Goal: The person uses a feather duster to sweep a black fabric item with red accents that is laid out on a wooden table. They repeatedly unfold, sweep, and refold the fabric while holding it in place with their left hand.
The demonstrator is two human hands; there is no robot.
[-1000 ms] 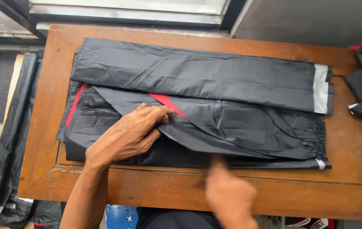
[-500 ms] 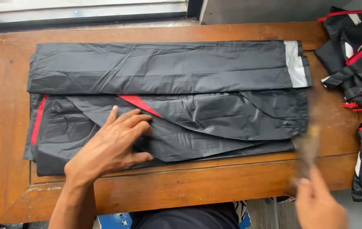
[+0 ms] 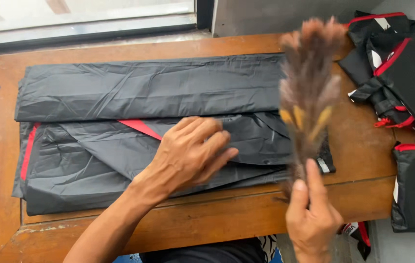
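On the folded black nylon garment with red piping (image 3: 134,131), my left hand (image 3: 190,153) lies flat, fingers spread; my right hand (image 3: 312,219) is closed round the handle of a brown feather duster (image 3: 309,83) held upright. That fabric looks light, soft and slippery, best pinned by its folded edges. It covers the worn wooden surface (image 3: 217,224) beneath a window (image 3: 86,14); more folded black-and-red garments (image 3: 402,73) sit right.

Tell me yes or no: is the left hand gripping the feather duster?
No. The left hand lies flat on the black garment, while the right hand grips the feather duster.
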